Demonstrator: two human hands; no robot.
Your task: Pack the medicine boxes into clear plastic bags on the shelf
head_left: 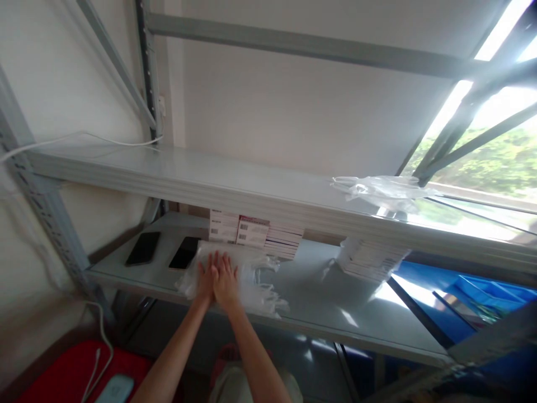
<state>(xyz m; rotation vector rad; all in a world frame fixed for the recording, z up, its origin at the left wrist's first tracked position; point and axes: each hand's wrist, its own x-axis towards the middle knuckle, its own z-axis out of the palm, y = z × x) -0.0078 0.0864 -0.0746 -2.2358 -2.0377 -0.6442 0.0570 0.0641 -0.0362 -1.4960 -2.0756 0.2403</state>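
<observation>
On the middle shelf lies a clear plastic bag [249,266], spread flat with its handles toward the right. My left hand [205,280] rests on the bag with its fingers stretched out. Beside it, touching, my right hand [225,281] lies flat on the same plastic, fingers extended. Just left of the bag is a dark phone [184,253], its edge near the plastic. Farther left sits a second dark phone [143,248]. Behind the bag stand white boxes with printed labels [253,230].
Another plastic bag with labelled boxes [369,258] is to the right on this shelf. The upper shelf [201,170] overhangs it and carries crumpled plastic bags [377,189]. A blue crate [482,294] stands at the right; a white cable [98,324] hangs at the left above a red surface [84,369].
</observation>
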